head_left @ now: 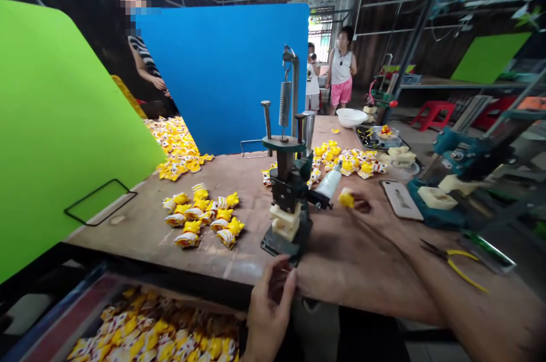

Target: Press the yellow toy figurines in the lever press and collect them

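Presently, in the head view, which is the only one, the relation that matters most is, in my judgement, the one between the small yellow-and-white piece (pixel 346 198) and the cream block (pixel 285 224) in the hand press (pixel 285 180). The piece is at the right hand (pixel 362 203), on the left side of its fingers, so it lies on the side which faces the press. These fingers are bent and seem to be closed on the piece, although motion makes this part blurred; for the same reason I cannot tell how its long axis is turned. Between the piece and the press, a pale tapered tube (pixel 330 181) leans out from the side of the press, and the piece is just beyond the lower end of it. The left hand (pixel 273 299) is nearer to the cream block: it is at the front edge of the table (pixel 251 262), just before the base of the press. Its thumb and fingers are curved towards each other with a gap between them, and I see nothing held there; whether they touch the base, I cannot tell. To the left of the press lies a loose group of similar pieces (pixel 191 227), well apart from the right hand, while another heap (pixel 350 162) is nearer to that hand, behind it.
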